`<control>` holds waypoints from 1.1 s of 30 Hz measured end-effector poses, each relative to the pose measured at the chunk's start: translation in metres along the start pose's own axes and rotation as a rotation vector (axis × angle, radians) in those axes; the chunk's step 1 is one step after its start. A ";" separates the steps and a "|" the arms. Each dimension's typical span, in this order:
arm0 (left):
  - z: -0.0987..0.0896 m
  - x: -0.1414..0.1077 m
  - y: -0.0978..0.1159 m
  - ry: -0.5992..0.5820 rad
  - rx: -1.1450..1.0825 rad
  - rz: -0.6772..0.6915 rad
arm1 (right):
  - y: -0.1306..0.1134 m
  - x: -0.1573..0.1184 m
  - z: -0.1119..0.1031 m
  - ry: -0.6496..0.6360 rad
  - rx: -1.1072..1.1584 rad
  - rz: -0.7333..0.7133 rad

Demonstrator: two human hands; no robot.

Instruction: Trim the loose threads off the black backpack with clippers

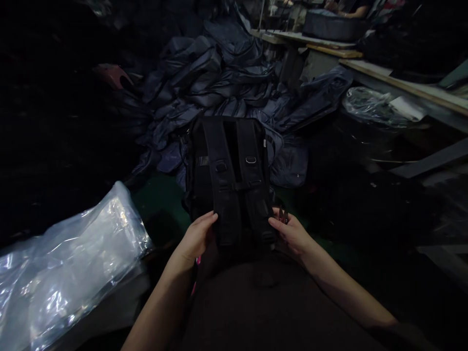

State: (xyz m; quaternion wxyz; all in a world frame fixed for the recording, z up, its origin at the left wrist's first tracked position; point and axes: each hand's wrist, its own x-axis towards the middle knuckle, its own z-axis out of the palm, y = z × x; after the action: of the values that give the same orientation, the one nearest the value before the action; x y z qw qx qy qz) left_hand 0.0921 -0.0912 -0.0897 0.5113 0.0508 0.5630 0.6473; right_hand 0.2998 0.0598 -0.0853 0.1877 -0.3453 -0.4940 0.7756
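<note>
A black backpack (231, 187) stands before me with its two padded shoulder straps facing me. The straps carry buckles and metal D-rings, and a short cross strap joins them. On the left, my left hand (200, 234) is closed in a pinch, thumb on the edge by the lower end of the left strap (226, 219). Opposite it, my right hand (290, 233) is closed on the pack by the lower right strap (261, 214). Small pointed snips (282, 215) stick up from the right hand. The fingers behind the pack are hidden.
Behind the backpack lies a large heap of dark blue bags (219, 73). Clear plastic bags (84, 263) are stacked at the lower left. Worktables (409, 83) run along the right, with crumpled plastic (376, 105) below. A person's arm (353, 12) shows at the far table.
</note>
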 end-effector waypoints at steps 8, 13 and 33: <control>0.006 -0.025 -0.006 -0.271 0.024 0.039 | 0.008 0.008 0.002 0.012 -0.262 -0.178; 0.009 -0.031 -0.013 -0.262 0.028 0.072 | 0.017 0.016 0.000 0.129 -0.640 -0.260; 0.004 -0.017 -0.009 -0.094 0.524 0.321 | 0.015 0.019 0.083 -0.077 -1.101 -0.444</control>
State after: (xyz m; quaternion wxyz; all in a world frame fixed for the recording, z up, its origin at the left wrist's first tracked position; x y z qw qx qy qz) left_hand 0.1080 -0.1023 -0.0867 0.3975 0.2990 0.6711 0.5497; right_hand 0.2277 0.0127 -0.0834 0.1204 -0.2520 -0.8904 0.3594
